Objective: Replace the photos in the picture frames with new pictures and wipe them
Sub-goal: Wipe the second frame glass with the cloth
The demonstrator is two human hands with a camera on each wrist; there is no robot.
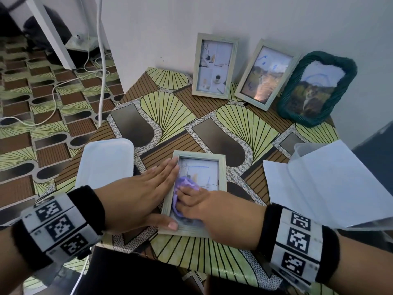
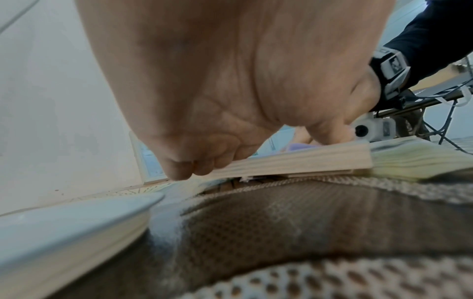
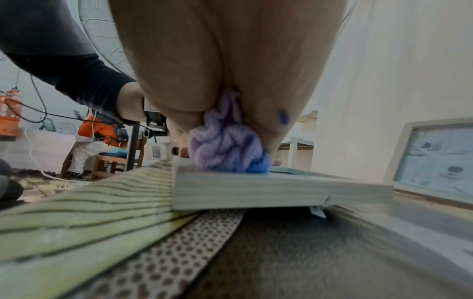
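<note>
Head view: left hand (image 1: 138, 194) lies flat with fingers straight, pressing the 9 o'clock edge of the pale wooden picture frame (image 1: 222, 167) lying on the patterned table (image 1: 244, 128). Right hand (image 1: 204, 207) curls around a purple cloth (image 1: 185, 184) on the glass.

Left wrist: palm bears on the frame's rail (image 2: 294, 161).

Right wrist: cloth (image 3: 225, 153) bunched under the fingers, touching the frame (image 3: 256, 194). No readable writing anywhere.

1. frame (image 1: 222, 171): pale wood, visible grain, matt; glossy glazing
2. cloth (image 3: 225, 149): purple, soft knit-like folds
3. table (image 1: 244, 124): glossy patterned covering
4. green frame (image 1: 348, 67): woven, rough
5. lid (image 1: 106, 162): white smooth plastic
</note>
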